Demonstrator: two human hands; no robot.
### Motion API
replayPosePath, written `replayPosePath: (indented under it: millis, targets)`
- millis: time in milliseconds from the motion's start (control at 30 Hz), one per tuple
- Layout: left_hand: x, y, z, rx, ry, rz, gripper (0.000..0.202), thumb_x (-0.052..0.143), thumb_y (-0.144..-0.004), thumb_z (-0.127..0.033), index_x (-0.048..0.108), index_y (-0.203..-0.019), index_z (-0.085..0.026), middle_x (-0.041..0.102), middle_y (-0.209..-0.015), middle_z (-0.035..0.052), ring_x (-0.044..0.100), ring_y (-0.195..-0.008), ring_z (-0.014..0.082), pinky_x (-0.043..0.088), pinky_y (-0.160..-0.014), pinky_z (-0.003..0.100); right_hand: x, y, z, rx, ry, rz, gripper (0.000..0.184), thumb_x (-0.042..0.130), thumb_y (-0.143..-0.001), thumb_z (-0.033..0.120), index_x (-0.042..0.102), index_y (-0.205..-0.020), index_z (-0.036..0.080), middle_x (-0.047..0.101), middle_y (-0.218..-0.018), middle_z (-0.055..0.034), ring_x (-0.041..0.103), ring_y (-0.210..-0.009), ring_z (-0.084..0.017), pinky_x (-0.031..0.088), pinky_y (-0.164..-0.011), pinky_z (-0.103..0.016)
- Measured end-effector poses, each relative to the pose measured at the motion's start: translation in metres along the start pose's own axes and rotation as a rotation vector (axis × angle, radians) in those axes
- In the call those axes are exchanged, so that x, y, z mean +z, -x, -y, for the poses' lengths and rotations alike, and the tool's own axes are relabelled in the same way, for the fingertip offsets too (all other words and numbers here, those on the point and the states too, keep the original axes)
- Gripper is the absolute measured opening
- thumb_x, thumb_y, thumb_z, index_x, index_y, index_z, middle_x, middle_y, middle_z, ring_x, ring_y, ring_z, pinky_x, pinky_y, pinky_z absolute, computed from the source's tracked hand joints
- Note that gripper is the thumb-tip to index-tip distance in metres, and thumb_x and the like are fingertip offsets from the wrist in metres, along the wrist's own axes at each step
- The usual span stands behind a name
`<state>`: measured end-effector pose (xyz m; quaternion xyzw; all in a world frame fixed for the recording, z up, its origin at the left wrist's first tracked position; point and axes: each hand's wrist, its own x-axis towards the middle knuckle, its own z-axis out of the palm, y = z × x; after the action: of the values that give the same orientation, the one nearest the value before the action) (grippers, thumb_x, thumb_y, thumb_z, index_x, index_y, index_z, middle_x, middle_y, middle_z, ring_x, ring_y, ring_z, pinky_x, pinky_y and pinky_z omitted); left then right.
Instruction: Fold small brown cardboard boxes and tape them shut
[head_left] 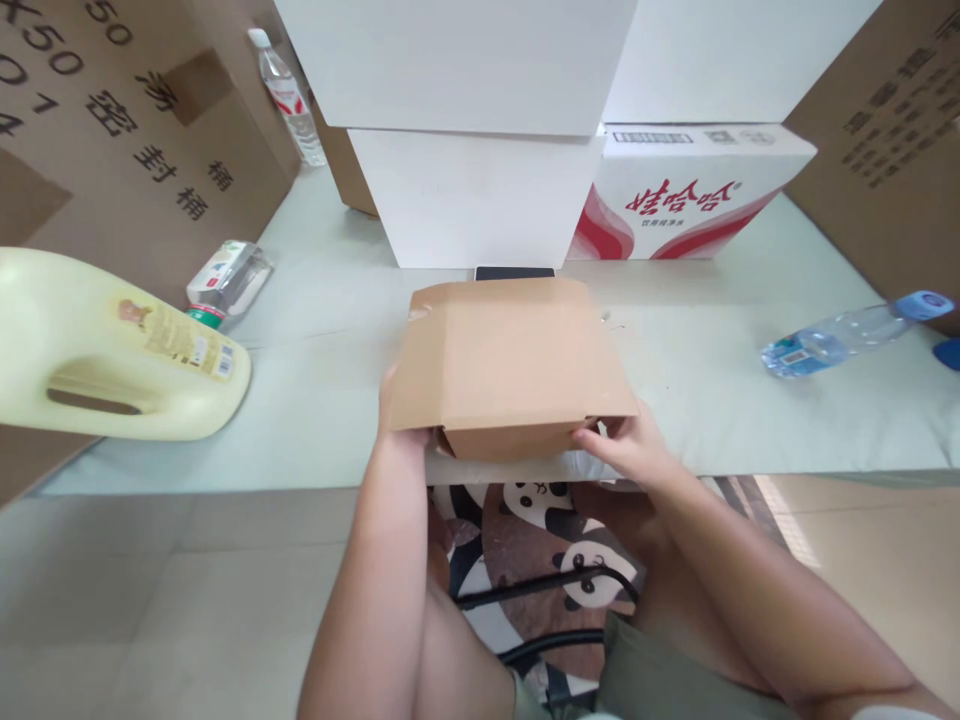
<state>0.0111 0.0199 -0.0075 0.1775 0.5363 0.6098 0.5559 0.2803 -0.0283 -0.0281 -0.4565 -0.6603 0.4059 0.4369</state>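
A brown cardboard box (pixel 517 350) sits at the table's front edge, its broad flap lying across the top. My left hand (pixel 405 430) grips the box's left side, with most of its fingers hidden beneath the flap. On the opposite side my right hand (pixel 619 440) is closed on the near right corner, thumb against the front wall. Just behind the box, a dark flat object (pixel 514 272) pokes out, mostly covered.
White cartons (pixel 480 195) are stacked at the back, beside a red-and-white carton (pixel 682 200). A yellow jug (pixel 120 350) and a clear bottle (pixel 229 280) lie left. A blue-capped bottle (pixel 847 335) lies right. Large cardboard boxes (pixel 150 120) flank the table (pixel 315 400).
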Motion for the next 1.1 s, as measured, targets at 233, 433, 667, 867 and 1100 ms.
replayPosePath:
  millis: [233,433,667,867,1100]
  targets:
    - [0.01,-0.006,0.012,0.071,0.061,-0.044,0.018,0.077,-0.059,-0.03,0.064,-0.067,-0.02,0.07,-0.069,0.0039,0.067,-0.063,0.0198,0.054,-0.054,0.029,0.003,-0.015,-0.003,0.06,-0.057,-0.13,0.049,0.074,-0.074,0.044,0.062,-0.115,0.021,0.074,-0.107,-0.0127,0.07,-0.109,-0.031,0.059,-0.091,-0.047]
    - [-0.032,0.036,-0.023,0.168,-0.285,-0.004,0.009,0.072,-0.073,-0.026,0.067,-0.075,-0.018,0.072,-0.078,0.0045,0.073,-0.086,0.0226,0.059,-0.076,0.035,-0.008,-0.012,-0.013,0.094,-0.071,-0.157,0.044,0.079,-0.069,0.04,0.06,-0.105,0.023,0.074,-0.109,-0.0111,0.069,-0.109,-0.033,0.059,-0.089,-0.051]
    - [-0.111,0.11,-0.038,0.269,-0.364,-0.185,0.007,0.068,-0.084,-0.024,0.069,-0.082,-0.017,0.072,-0.095,0.0079,0.071,-0.096,0.0202,0.052,-0.093,0.033,-0.005,-0.005,-0.004,-0.015,0.016,-0.126,0.02,0.071,-0.083,0.033,0.062,-0.1,0.028,0.071,-0.114,-0.0082,0.063,-0.118,-0.029,0.05,-0.104,-0.046]
    - [-0.133,0.115,0.013,0.175,-0.375,-0.216,0.009,0.062,-0.081,-0.017,0.068,-0.075,-0.019,0.07,-0.083,0.0058,0.069,-0.08,0.0162,0.053,-0.076,0.027,-0.008,-0.004,-0.005,0.009,0.074,-0.115,0.031,0.068,-0.086,0.041,0.06,-0.114,0.032,0.069,-0.122,-0.0047,0.062,-0.119,-0.025,0.051,-0.105,-0.045]
    - [-0.098,0.141,0.107,0.111,-0.798,0.002,0.012,0.055,-0.083,-0.028,0.059,-0.073,-0.023,0.062,-0.073,0.0023,0.062,-0.076,0.0207,0.05,-0.077,0.036,-0.009,-0.01,-0.013,-0.05,0.102,-0.161,0.035,0.069,-0.08,0.033,0.061,-0.114,0.03,0.07,-0.115,-0.0051,0.064,-0.118,-0.028,0.052,-0.102,-0.047]
